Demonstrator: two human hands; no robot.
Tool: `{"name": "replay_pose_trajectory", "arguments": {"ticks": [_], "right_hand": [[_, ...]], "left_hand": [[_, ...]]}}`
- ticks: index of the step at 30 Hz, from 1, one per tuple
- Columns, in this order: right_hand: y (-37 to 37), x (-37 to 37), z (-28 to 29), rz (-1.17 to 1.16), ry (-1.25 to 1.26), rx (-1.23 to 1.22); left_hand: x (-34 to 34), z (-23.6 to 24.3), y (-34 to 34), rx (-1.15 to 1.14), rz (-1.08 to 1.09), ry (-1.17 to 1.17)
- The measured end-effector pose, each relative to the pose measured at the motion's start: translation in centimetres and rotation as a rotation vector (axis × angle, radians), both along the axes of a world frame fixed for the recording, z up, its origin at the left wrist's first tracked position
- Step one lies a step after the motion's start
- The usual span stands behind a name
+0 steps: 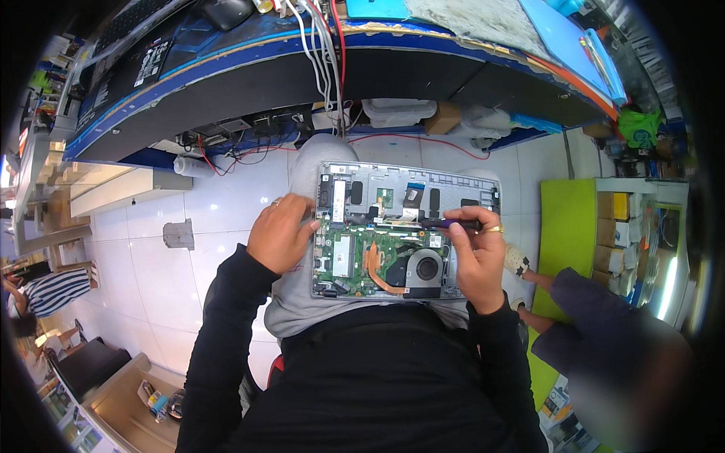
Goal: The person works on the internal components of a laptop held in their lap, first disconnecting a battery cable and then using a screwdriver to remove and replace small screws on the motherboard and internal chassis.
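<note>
An opened laptop base [445, 172] lies across my thighs, its insides facing up. On it are a green circuit board [362, 284], a round fan [425, 268], a copper heat pipe [373, 264] and a ribbon cable [412, 196]. My left hand [279, 235] is closed at the left edge of the base, its fingers curled by the board's corner. In my right hand [482, 257] is a screwdriver [462, 224] with a dark handle, held nearly level over the right half. It points left; its tip is hard to make out among the parts.
Ahead stands a workbench [249, 72] with white and red cables [325, 60] hanging over its front. Beneath it sits a clear plastic tub [398, 112]. On the right, another person [596, 332] is beside a lime-green panel [566, 249]. An open drawer [124, 396] is at lower left.
</note>
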State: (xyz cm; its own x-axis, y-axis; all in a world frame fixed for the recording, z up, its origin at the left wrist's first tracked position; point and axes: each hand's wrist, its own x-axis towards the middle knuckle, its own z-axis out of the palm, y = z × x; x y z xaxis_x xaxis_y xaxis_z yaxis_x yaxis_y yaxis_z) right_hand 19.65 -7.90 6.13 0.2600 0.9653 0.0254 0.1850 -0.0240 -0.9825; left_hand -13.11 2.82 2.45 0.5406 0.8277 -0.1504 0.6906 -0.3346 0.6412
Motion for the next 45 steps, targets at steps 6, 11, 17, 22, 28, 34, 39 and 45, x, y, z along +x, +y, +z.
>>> {"name": "replay_pose_trajectory", "arguments": {"ticks": [6, 11, 17, 22, 28, 34, 39, 45], "right_hand": [[6.9, -4.5, 0.3, 0.18, -0.315, 0.178], [10.8, -7.0, -1.0, 0.247, -0.442, 0.201], [11.3, -7.3, -1.7, 0.238, -0.448, 0.233], [11.4, -7.2, -1.8, 0.238, -0.425, 0.208], [11.6, -7.3, -1.8, 0.244, -0.419, 0.199], [11.9, -7.5, -1.2, 0.273, -0.627, 0.282], [12.9, -9.3, 2.6, 0.386, -1.272, 0.166], [15.0, -9.4, 2.9, 0.697, -1.165, 0.496]], "left_hand": [[2.9, -1.1, 2.8, 0.179, -0.007, -0.151], [3.8, -1.9, 4.3, 0.18, -0.001, -0.119], [3.8, -2.2, 4.2, 0.187, 0.015, -0.085], [3.8, -2.3, 4.2, 0.205, 0.002, -0.083], [3.8, -2.2, 4.3, 0.187, -0.012, -0.078], [4.1, -2.4, 4.3, 0.21, -0.008, -0.068], [4.6, -3.0, 5.0, 0.257, -0.025, -0.04], [4.1, -4.9, 6.2, 0.316, -0.085, -0.078]]}}
